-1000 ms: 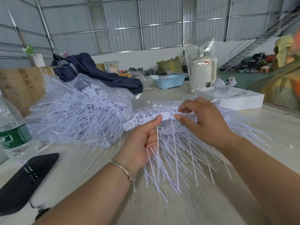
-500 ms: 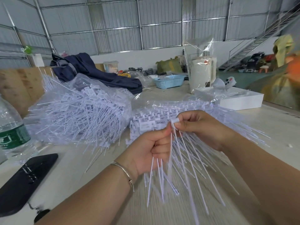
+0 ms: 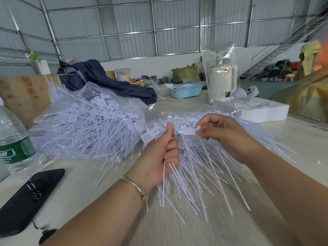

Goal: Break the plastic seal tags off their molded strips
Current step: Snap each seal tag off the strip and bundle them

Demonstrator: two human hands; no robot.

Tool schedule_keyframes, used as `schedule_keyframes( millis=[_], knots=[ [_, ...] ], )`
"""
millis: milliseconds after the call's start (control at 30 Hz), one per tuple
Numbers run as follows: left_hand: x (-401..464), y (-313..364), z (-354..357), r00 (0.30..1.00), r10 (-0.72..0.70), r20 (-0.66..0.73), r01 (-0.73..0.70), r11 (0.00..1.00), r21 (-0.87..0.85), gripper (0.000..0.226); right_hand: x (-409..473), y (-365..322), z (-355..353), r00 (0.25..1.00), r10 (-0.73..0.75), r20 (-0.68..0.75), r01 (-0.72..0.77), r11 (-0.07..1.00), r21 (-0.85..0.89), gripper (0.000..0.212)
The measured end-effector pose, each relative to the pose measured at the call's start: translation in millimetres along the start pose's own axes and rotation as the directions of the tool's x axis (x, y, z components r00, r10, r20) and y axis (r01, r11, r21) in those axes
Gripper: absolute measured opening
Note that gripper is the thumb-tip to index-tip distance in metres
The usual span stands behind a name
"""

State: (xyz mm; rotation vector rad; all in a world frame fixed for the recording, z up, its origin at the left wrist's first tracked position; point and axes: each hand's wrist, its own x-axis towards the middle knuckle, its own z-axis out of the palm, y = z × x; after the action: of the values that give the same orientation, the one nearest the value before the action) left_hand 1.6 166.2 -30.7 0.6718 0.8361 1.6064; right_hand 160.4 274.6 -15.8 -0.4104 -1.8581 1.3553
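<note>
Surroundings: on your pale wood-grain counter (image 3: 177,231), a big heap of loose white plastic seal tags (image 3: 85,128) on clear film fills the centre left of the frame; a dark navy jacket (image 3: 106,80) lies behind it. A light blue plastic basket (image 3: 185,90) and a flat white box (image 3: 264,112) sit toward the upper right.
Lower left: a clear water bottle with a green label (image 3: 15,139) and a black phone (image 3: 26,199) lie at the frame edge.
Writing: the bottle label is too blurred to read.
Task thing: the white molded strip of seal tags (image 3: 184,129) is held at mid-frame, its thin tails fanning down toward you over more strips.
Left hand (image 3: 159,157): fingers curled round a bunch of tails, thumb raised against the strip; a thin metal bangle (image 3: 133,185) circles the wrist.
Right hand (image 3: 223,134): fingertips pinch the strip's right end.
</note>
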Motion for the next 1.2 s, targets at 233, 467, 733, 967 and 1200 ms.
schedule_keyframes(
  millis=[233,467,733,967,1200],
  knots=[
    [-4,6,-3,0.998,0.035,0.062,-0.04,0.995,0.091,0.025,-3,-5,4,0.988,-0.112,-0.107,0.1,0.989,-0.112,0.019],
    [-2,1,1,1.0,0.027,0.004,-0.027,0.987,0.16,0.028,-4,-5,11,0.969,-0.236,-0.069,0.183,0.88,-0.438,0.009],
    [-6,-2,0,0.974,-0.053,0.222,0.033,0.995,0.091,0.029,-7,-8,7,0.992,-0.01,0.128,0.026,0.993,-0.119,0.02],
    [-6,-12,3,0.946,-0.189,0.262,0.144,0.973,0.181,0.05,-7,-10,13,0.97,-0.028,0.242,0.017,0.999,0.047,0.031],
    [-2,0,2,0.978,-0.098,0.184,0.073,0.988,0.138,0.032,-10,-18,21,0.995,-0.101,0.028,0.102,0.993,-0.066,0.032]
  ],
)
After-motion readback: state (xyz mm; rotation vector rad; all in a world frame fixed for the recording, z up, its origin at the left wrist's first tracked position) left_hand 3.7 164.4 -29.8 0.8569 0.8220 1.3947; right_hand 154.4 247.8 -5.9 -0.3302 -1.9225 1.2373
